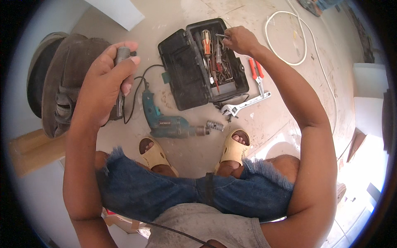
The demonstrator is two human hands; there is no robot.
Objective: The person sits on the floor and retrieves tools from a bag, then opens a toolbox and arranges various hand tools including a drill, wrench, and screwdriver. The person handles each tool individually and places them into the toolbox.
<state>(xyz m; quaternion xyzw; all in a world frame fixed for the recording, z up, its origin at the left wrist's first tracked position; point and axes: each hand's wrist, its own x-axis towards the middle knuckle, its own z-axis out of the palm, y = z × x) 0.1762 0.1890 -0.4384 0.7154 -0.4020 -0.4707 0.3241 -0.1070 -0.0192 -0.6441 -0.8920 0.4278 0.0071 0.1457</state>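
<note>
Raised at the left, my left hand is closed around a grey ridged cylinder with a small dark piece at its side; its lower part is hidden by my fingers. My right hand reaches over the far right edge of an opened black toolbox, pinching a thin metal piece too small to name. Inside the box lie an orange-handled screwdriver and several other tools. A teal power drill rests on the floor before my feet, and a ridged metal cylinder lies at its front end.
Right of the toolbox are red-handled pliers and an adjustable wrench. A white cable loops on the floor at the far right. A brown bag stands at the left, and the drill's black cord runs near it.
</note>
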